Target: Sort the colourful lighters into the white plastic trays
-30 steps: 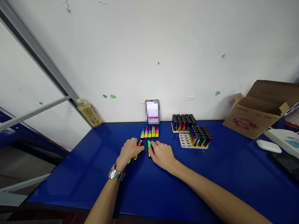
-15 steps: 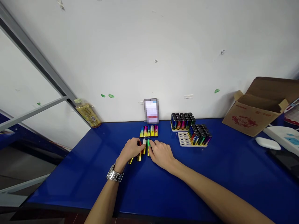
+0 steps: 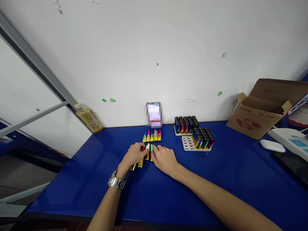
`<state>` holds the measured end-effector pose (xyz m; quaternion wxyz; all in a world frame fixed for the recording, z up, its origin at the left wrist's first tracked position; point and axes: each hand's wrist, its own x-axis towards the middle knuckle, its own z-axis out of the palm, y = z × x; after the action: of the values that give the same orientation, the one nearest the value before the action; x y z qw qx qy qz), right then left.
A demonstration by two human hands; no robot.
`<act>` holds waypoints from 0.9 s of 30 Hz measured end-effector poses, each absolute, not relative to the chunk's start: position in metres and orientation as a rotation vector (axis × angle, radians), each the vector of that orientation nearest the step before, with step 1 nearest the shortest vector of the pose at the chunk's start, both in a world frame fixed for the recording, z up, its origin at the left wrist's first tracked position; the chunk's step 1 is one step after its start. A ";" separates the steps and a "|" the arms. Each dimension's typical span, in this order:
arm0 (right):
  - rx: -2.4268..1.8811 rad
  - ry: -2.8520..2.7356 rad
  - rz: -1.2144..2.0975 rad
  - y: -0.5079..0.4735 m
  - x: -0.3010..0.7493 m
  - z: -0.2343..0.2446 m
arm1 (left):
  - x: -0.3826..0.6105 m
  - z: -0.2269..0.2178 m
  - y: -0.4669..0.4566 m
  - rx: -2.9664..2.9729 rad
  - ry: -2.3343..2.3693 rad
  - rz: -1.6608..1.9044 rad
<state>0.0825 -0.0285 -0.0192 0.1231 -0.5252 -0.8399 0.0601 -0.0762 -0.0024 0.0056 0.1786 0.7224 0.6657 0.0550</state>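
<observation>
My left hand [image 3: 135, 154], wearing a steel watch, curls over a few shiny gold battery-like cylinders. Its thumb presses beside a white-topped cylinder [image 3: 147, 155], and a red-topped cylinder [image 3: 140, 163] shows under its fingers. Another gold cylinder [image 3: 133, 166] pokes out below the palm. My right hand [image 3: 165, 159] is closed with its fingertips against a green-topped cylinder [image 3: 151, 156], just right of the white-topped one. These cylinders lie side by side on the blue table [image 3: 154, 195]. Above my hands lies a neat row of multicoloured cylinders [image 3: 151, 135]. My palms hide part of the lower row.
A full rack of upright cylinders [image 3: 186, 124] stands by the wall. In front is a part-filled white rack [image 3: 187, 143]. A phone [image 3: 154, 115] leans on the wall. A drink bottle [image 3: 89, 118] is left; an open carton [image 3: 252, 118], white case [image 3: 272, 145] and power strip [image 3: 292, 141] are right.
The view has shifted slightly. My hands stay at the lower row. The red-topped cylinder's lower end has swung a little to the left under my left hand.
</observation>
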 end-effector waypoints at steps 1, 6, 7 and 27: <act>-1.527 -2.450 0.172 -0.028 0.082 -0.019 | -0.078 0.006 -0.003 2.038 1.883 0.167; -1.454 -2.457 0.160 -0.028 0.084 -0.019 | -0.083 0.006 -0.004 1.986 1.900 0.170; -1.429 -2.463 0.166 -0.029 0.084 -0.019 | -0.083 0.005 -0.004 1.977 1.892 0.190; -1.164 -2.492 0.213 -0.028 0.088 -0.027 | -0.082 0.005 -0.005 1.983 1.854 0.218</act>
<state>0.0880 -0.0279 -0.0269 0.1902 -0.4144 -0.8868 0.0760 -0.0823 -0.0047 0.0054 0.2077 0.7122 0.6660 0.0784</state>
